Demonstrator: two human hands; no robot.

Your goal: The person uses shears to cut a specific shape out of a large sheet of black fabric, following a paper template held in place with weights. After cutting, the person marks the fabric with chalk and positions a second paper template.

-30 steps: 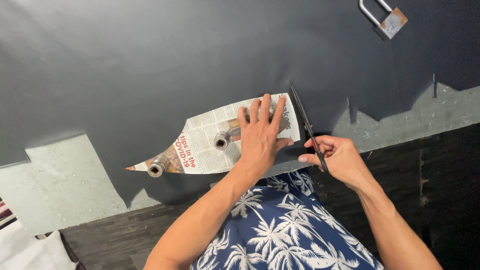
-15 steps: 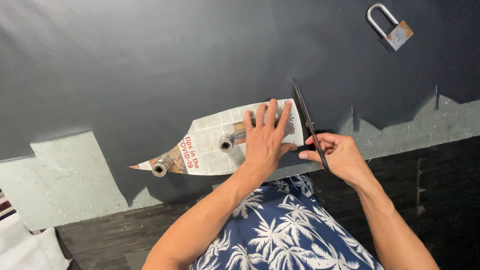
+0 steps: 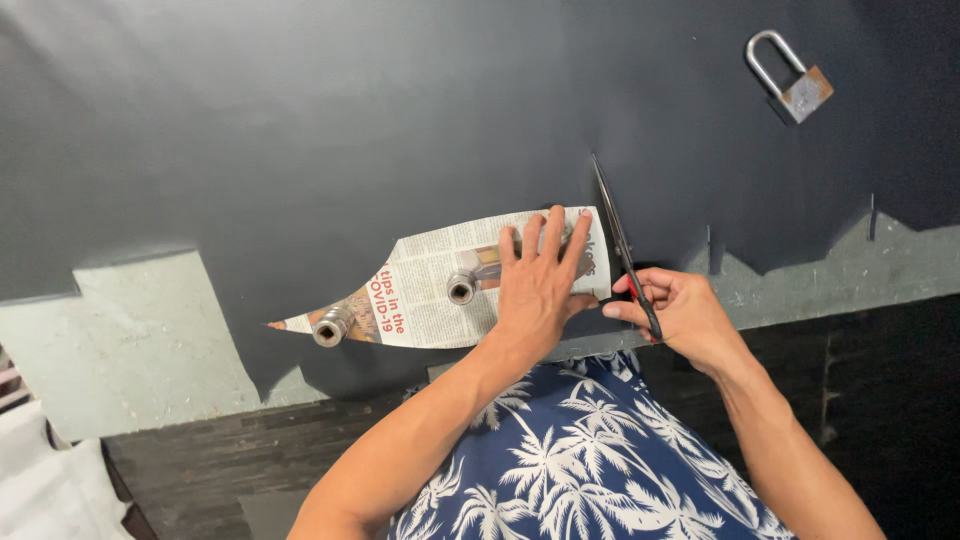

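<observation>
Keep your left hand point(image 3: 538, 285) flat, fingers spread, pinning the newspaper pattern point(image 3: 440, 290) on the dark sheet point(image 3: 350, 130); right hand point(image 3: 675, 310) fingers gripping scissors point(image 3: 622, 240), cut tight along the pattern edge.

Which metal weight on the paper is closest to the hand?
The right-hand weight, beside the left hand pressing the paper. The other weight sits by the pointed tip.

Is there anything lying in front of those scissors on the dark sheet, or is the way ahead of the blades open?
Nothing visible lies ahead: beyond the scissors in the right hand is bare dark sheet. The padlock sits well off to the right.
</observation>
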